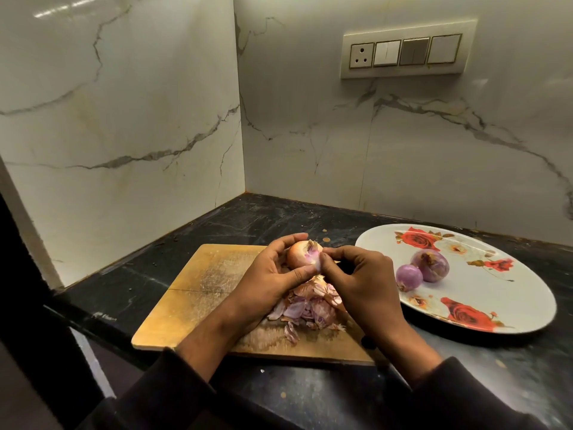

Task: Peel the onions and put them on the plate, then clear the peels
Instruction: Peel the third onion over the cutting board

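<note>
Over the cutting board [198,293] near worktop's front edge, my left hand [273,274] grips onion [299,256], right hand [356,274] pinches its skin; 2 peeled onions [420,270] on plate [511,293], peels [310,305] uncleared.

The cutting board [198,293] is worn, scratched wood, and the table [310,395] is dark polished stone. The walls [124,119] are glossy veined marble. The plate [496,290] looks smooth and shiny, the peels [305,308] thin and papery.

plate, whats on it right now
Two peeled purple onions sit touching on the floral plate. The third onion is off it, held in both hands.
</note>
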Action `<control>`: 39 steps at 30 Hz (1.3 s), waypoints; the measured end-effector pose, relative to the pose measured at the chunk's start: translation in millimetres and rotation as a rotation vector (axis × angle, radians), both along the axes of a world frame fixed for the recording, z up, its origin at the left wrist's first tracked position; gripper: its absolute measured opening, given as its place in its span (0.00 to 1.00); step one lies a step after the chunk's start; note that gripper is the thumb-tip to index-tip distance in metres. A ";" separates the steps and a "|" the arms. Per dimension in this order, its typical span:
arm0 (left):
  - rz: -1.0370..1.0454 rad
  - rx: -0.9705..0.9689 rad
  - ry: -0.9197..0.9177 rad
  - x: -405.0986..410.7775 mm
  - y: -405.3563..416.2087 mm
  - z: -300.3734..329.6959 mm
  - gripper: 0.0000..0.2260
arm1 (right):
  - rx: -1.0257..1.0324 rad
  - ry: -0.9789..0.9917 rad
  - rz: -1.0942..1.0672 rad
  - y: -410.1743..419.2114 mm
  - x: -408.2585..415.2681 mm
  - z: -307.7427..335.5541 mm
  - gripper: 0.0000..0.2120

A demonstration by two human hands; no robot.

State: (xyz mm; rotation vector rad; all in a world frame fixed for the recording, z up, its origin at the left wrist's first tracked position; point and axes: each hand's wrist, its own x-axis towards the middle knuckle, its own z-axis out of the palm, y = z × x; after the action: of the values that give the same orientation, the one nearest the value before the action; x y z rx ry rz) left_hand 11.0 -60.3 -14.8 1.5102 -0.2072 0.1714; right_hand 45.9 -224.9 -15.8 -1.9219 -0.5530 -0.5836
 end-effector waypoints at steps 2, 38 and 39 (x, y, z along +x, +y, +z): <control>0.000 0.001 0.000 -0.3 -0.3 0.0 0.27 | -0.029 -0.043 -0.034 2.6 -1.9 -0.7 0.05; -0.004 -0.114 0.022 0.0 -0.5 1.9 0.25 | 0.046 -0.024 -0.103 18.5 -5.9 -4.5 0.04; -0.009 -0.126 0.026 0.1 -0.5 2.0 0.25 | 0.063 -0.010 -0.100 18.9 -4.8 -5.1 0.04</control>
State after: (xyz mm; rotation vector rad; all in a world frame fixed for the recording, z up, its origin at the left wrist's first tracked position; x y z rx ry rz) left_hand 11.1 -60.8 -12.9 1.3853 -0.1794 0.1546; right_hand 41.1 -206.0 -21.0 -1.8956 -0.4414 -0.6671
